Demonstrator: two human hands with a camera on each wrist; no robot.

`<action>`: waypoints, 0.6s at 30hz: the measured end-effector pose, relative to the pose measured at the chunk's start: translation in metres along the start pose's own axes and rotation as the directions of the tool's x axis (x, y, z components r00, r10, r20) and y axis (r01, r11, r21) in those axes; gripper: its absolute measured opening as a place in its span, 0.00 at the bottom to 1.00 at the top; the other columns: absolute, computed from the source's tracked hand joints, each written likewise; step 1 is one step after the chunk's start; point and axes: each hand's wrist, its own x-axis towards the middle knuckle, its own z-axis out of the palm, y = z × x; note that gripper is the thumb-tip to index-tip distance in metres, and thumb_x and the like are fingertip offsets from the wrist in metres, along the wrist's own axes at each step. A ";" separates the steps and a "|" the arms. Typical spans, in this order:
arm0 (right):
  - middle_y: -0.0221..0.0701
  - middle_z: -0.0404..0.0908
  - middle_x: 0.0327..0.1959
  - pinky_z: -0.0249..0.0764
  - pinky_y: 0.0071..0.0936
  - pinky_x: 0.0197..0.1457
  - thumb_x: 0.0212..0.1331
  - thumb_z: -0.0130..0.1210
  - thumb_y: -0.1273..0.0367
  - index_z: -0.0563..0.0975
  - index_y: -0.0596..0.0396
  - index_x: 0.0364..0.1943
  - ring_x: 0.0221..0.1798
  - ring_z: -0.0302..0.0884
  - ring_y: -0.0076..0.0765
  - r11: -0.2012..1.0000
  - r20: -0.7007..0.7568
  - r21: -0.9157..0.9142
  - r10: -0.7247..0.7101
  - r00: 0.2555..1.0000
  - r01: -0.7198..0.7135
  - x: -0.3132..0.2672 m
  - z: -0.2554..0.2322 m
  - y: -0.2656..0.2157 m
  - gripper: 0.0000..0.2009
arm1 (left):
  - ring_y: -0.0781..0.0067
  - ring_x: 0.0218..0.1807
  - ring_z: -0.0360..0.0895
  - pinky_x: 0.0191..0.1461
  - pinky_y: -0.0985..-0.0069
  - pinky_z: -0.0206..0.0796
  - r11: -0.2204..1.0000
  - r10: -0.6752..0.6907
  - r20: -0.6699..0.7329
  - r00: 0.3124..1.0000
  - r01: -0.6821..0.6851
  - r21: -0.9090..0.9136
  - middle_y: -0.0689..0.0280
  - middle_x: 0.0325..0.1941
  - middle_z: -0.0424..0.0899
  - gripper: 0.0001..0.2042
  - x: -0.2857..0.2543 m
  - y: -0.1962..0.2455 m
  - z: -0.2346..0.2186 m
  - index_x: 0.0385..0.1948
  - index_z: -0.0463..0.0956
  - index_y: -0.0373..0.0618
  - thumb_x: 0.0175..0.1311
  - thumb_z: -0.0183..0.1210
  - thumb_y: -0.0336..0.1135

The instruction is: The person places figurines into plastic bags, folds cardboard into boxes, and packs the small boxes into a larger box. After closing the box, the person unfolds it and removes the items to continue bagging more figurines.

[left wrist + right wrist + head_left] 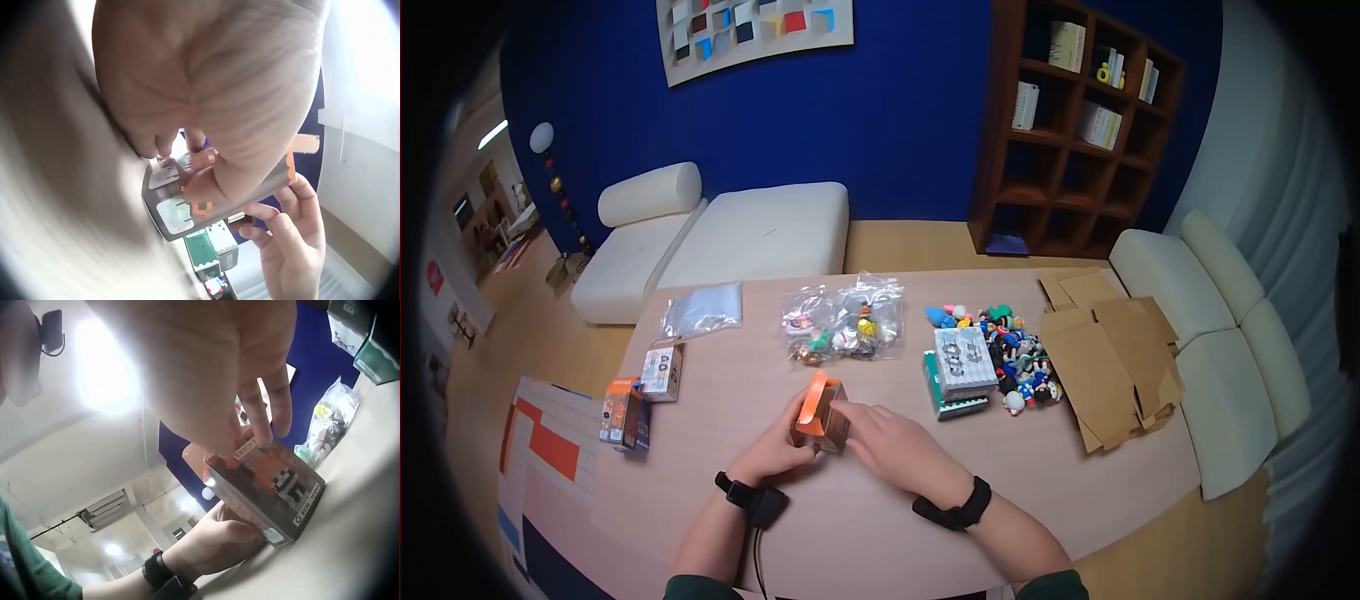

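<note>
Brown cardboard [1115, 365] beside colourful figurines [1028, 368]

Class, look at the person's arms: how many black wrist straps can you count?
2. The left strap is round the wrist behind the left hand; the right strap is round the wrist behind the right hand. Both wrists show.

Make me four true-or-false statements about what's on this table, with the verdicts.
1. The left hand grips a small box with a raised orange flap. True.
2. Flattened cardboard lies at the left end of the table. False: it lies at the right end.
3. Loose figures lie between the white patterned box and the cardboard. True.
4. Every figure is loose. False: some are in clear plastic bags.
</note>
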 end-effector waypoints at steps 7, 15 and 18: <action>0.31 0.76 0.55 0.78 0.38 0.55 0.58 0.61 0.72 0.77 0.52 0.55 0.56 0.77 0.44 0.993 -0.133 -0.102 -0.078 0.988 0.065 0.005 0.011 -0.005 0.18 | 0.74 0.64 0.70 0.65 0.74 0.65 0.993 0.108 0.009 0.994 -0.108 0.043 0.68 0.67 0.67 0.44 0.001 0.014 0.012 0.78 0.49 0.50 0.55 0.56 0.21; 0.34 0.75 0.56 0.78 0.37 0.51 0.56 0.61 0.72 0.80 0.49 0.53 0.51 0.77 0.42 0.954 -0.095 -0.294 -0.093 0.991 0.061 0.004 0.016 -0.015 0.18 | 0.62 0.72 0.68 0.77 0.64 0.56 0.899 0.204 -0.297 0.933 -0.298 -0.319 0.57 0.72 0.69 0.33 0.006 -0.007 0.038 0.73 0.57 0.42 0.66 0.60 0.32; 0.36 0.75 0.58 0.77 0.37 0.52 0.57 0.59 0.72 0.80 0.49 0.53 0.52 0.77 0.42 0.928 -0.122 -0.369 -0.104 0.987 0.052 0.007 0.012 -0.021 0.18 | 0.62 0.71 0.70 0.74 0.65 0.60 0.847 0.334 -0.322 0.886 -0.432 -0.311 0.56 0.71 0.71 0.27 0.011 -0.018 0.030 0.70 0.60 0.44 0.69 0.56 0.31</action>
